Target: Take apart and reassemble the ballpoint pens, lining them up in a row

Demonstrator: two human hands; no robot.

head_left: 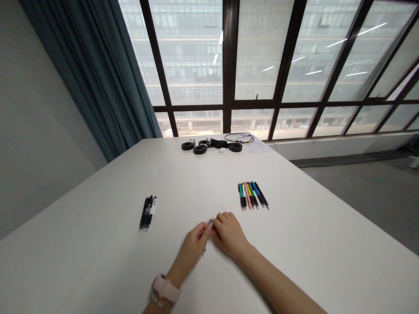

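Note:
Near the middle of the table, my left hand point(195, 240) is closed around what looks like a slim pen point(204, 251); most of it is hidden by the fingers and its lower tip pokes out beneath them. My right hand point(229, 233) meets it there, thumb and fingers pinched at the pale upper end. Beyond the right hand lies a row of several coloured pens point(250, 195), side by side, in green, white, pink, yellow, blue and black. To the left of my hands, several black and white pens point(148, 213) lie together in a small group.
The white table point(98, 218) narrows toward the windows. At its far end are several black rolls point(200, 149), a thin black cable point(238, 138) in a loop and a small white piece point(221, 151). A blue curtain point(98, 78) hangs at the left.

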